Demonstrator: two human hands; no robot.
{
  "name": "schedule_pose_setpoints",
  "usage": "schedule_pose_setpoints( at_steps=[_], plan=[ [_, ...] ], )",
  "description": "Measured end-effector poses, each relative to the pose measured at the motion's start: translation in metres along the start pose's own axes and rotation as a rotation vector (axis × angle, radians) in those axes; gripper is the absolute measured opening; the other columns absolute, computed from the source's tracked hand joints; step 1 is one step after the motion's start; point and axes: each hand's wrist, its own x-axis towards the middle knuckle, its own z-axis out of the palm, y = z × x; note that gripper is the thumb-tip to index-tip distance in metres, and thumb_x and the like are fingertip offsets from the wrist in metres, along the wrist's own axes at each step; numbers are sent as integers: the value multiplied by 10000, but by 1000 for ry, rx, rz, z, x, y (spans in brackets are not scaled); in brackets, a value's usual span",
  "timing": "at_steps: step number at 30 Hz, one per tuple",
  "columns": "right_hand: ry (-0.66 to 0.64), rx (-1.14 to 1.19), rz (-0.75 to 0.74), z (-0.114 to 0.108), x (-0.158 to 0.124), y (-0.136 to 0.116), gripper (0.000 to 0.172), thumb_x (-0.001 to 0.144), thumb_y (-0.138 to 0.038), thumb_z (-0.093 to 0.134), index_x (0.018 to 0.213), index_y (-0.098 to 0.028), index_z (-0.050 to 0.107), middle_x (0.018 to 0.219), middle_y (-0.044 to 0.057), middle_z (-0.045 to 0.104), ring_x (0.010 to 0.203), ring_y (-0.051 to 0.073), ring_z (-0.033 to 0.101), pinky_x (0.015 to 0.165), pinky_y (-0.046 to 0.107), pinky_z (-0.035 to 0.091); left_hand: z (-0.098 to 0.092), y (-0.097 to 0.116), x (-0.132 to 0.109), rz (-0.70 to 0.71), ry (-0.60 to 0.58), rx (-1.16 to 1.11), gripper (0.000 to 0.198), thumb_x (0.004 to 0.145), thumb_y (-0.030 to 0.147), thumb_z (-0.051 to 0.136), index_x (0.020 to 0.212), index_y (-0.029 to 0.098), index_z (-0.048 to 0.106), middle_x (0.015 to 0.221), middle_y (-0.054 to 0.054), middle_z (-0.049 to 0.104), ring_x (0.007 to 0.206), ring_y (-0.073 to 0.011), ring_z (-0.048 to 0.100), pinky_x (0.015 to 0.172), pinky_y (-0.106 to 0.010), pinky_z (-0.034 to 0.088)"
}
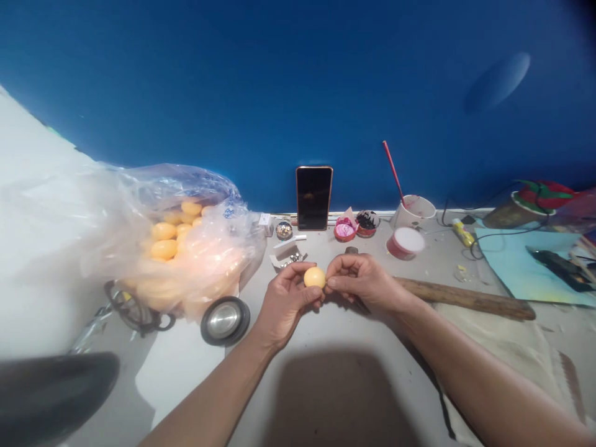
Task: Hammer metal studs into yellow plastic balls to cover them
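My left hand [292, 297] is closed around a small, smooth yellow ball [315, 277], held between thumb and fingers above the table. At the ball's right side, the thumb and forefinger of my right hand [356, 280] are pinched together, touching it or very near it. Whatever lies between those fingertips is too small to make out. Beneath my right hand and forearm runs a thick wooden handle [470, 299], its left end hidden. Just behind my left hand sits a small open box [285, 256] with shiny metal bits.
At left, a clear plastic bag [218, 248] holds several yellow balls, near a round black-rimmed metal lid [224, 320]. A phone [314, 198] leans on the blue wall. Small pink [345, 231] and black [367, 223] pots, a white cup [418, 208] and a red-sided tub [405, 242] stand behind.
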Motion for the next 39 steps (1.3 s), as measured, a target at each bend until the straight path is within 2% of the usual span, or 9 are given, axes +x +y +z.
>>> schedule_pose_setpoints(
  at_steps=[25,39],
  plan=[
    [-14,-44,1,-1,0,-1,359,725,-452,880,816,-153,702,690,23,723,473,69,510,428,191,372,-1,1,0,-11,-9,25,552,617,206,936,1082,135,646,748,-45,746,628,-152,691,568,-243,555],
    [-63,-43,-20,-2,-1,-2,367,736,-459,877,819,-154,690,683,21,711,494,76,527,444,198,388,2,1,-2,-35,9,25,605,592,210,953,1114,106,666,733,-71,759,617,-170,702,590,-273,572]
  ],
)
